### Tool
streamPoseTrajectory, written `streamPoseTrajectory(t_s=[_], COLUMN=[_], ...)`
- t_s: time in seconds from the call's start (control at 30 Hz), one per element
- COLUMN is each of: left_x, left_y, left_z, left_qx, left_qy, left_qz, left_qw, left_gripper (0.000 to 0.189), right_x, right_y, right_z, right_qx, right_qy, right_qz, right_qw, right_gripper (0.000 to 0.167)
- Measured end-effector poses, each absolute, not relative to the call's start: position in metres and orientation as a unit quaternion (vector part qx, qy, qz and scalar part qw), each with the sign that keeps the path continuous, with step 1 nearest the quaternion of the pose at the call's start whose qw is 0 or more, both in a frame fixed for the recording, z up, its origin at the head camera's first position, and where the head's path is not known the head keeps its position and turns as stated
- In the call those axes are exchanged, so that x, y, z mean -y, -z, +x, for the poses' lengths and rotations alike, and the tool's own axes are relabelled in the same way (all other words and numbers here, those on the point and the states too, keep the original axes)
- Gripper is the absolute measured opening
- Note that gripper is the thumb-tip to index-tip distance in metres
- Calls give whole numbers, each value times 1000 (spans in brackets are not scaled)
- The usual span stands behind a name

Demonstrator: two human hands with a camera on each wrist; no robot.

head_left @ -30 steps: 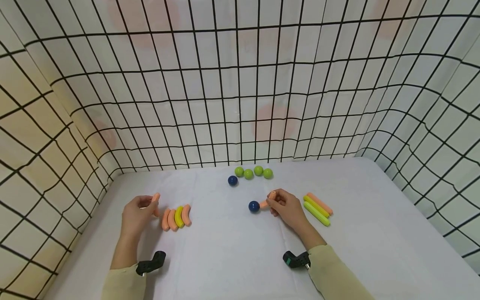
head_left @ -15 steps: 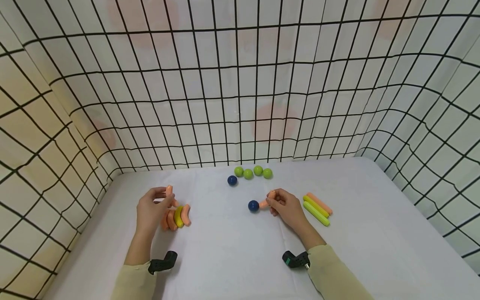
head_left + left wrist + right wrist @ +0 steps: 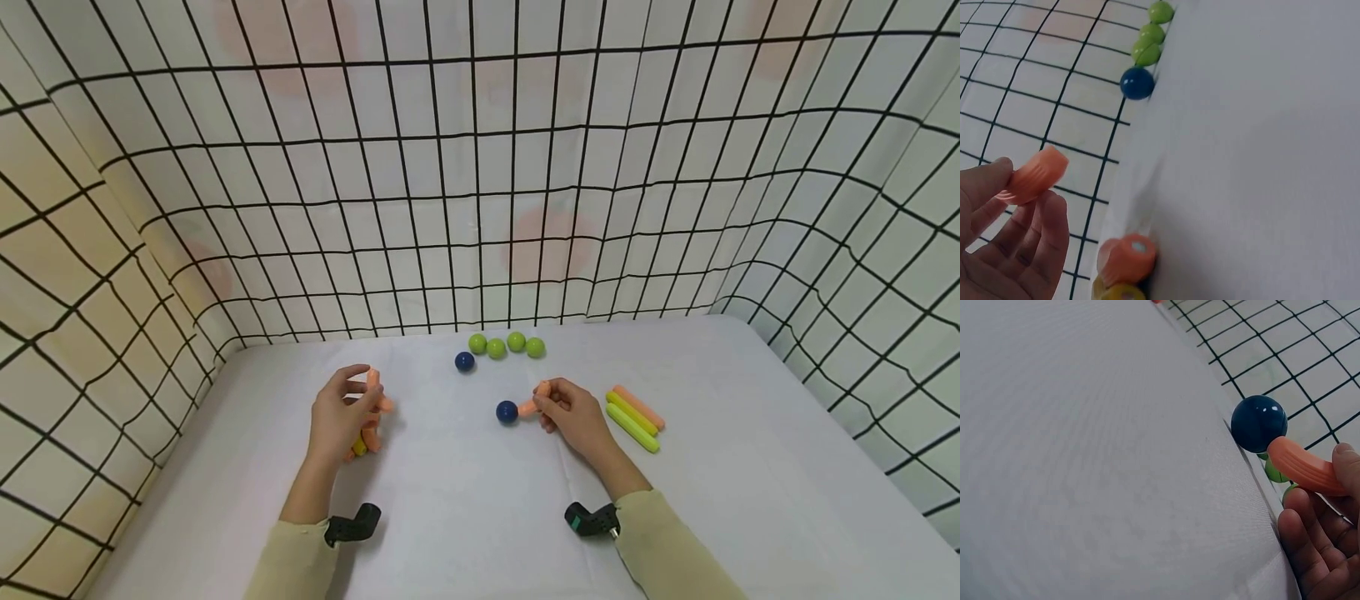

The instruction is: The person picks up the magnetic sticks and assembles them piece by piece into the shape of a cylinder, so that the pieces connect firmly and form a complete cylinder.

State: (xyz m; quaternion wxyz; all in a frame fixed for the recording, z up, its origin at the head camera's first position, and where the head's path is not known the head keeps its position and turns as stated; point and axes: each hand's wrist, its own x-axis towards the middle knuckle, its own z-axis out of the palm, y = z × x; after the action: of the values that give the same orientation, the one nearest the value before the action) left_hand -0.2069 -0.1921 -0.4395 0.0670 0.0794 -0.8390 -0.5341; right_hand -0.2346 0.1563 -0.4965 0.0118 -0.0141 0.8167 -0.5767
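Note:
My left hand (image 3: 337, 417) pinches a curved orange piece (image 3: 1038, 175) with a ribbed surface between thumb and fingers, raised above the table. Below that hand lie more curved orange pieces (image 3: 371, 437) and a yellow curved piece (image 3: 359, 446), partly hidden by it. On the right, my right hand (image 3: 573, 412) pinches another ribbed, curved orange piece (image 3: 1304, 467). The free end of this piece is against or just in front of a dark blue ball (image 3: 507, 412) on the table; I cannot tell whether they touch.
Several green balls (image 3: 497, 348) and a second dark blue ball (image 3: 464, 362) lie toward the back. Straight sticks, one orange (image 3: 639, 407), one yellow (image 3: 632, 412) and one lime green (image 3: 632, 427), lie right of my right hand. Black grid netting (image 3: 480, 200) encloses the white table (image 3: 450, 517).
Carrying its orange piece, my left hand has moved right, from beside the row of curved pieces to above it. My right hand has stayed in place with its piece by the blue ball.

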Motion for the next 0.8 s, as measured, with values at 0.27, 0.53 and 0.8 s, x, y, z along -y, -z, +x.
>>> streamPoseTrajectory(t_s=[0.27,0.53,0.8], left_x=[173,154,137], left_y=[445,448,454], left_z=[-214,-218,-221], left_qx=[810,791,795], left_qy=[582,610,606], left_qz=[47,37,25], left_qw=[52,37,25], left_gripper=[42,40,41], right_x=[-157,-157,-157], right_y=[494,495,495], right_z=[-233,-233,-234], right_qx=[-814,-807,-813], right_qy=[581,590,581], right_qz=[-14,-18,-21], right_qw=[18,20,18], right_gripper=[22,22,22])
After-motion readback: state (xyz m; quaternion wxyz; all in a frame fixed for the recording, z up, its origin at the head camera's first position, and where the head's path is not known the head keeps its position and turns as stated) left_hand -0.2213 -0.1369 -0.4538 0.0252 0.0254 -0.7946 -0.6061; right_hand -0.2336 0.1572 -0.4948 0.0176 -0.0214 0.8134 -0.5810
